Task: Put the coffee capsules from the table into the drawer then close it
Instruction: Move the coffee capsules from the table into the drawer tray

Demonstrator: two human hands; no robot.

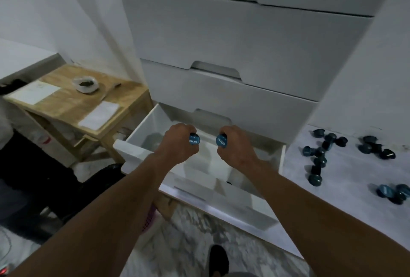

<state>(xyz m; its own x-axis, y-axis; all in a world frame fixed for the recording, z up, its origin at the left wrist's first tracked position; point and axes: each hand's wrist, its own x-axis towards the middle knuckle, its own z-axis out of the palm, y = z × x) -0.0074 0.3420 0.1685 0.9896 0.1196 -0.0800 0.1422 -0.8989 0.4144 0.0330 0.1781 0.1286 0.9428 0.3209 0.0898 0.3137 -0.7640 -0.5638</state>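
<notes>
Drawer (pixel 144 125): white, lowest in stack (pixel 221 39), pulled open; white dividers (pixel 213 179) split the inside into compartments.
Drawer contents: small dark bit (pixel 229 183) by a divider, too hidden to ID; greyish round shape at back left, unclear.
L hand (pixel 179 147): over drawer, fingers curled round blue capsule (pixel 194 139).
R hand (pixel 236 148): over drawer, near L hand, grips second capsule (pixel 221 141).
Capsule facing: both foil lids w/ white print turned toward cam; bodies tucked in fingers, so axis runs lid-to-palm.
Table (pixel 346 179): right of drawer, pale top; loose capsules (pixel 319 162) in scattered clusters, pointing all ways.
Side table (pixel 66 103): wood, left of drawer; papers (pixel 35 92), plastic bag (pixel 86 84) w/ dark contents.
</notes>
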